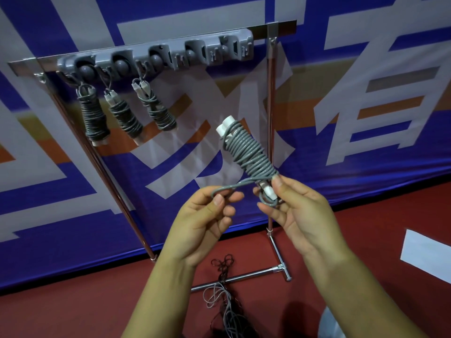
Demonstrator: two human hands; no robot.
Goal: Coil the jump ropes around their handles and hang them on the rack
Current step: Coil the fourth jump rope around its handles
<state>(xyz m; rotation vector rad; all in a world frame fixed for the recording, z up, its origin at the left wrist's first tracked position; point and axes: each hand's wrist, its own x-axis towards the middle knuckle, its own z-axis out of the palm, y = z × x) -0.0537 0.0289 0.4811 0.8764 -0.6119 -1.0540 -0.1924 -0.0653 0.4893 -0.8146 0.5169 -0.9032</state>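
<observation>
Already three coiled jump ropes (127, 111) hang on the rack (156, 54). A fourth coiled rope (249, 152) sits in the right hand (292, 208); the left hand (207, 215) pinches its loose loop (227, 189), unhung. More ropes (224, 301) lie below.

I see my two bare forearms, left hand (207, 213) and right hand (296, 206); no sleeves, gloves or jewellery.

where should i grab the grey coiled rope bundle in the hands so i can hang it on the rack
Take hold of the grey coiled rope bundle at its thick wrapped middle, coming from below and the right. That leaves the loose grey rope loop, now pinched by the left hand, free to slip over a hook on the grey plastic rack. The right hand grips only the lower handle ends.
</observation>
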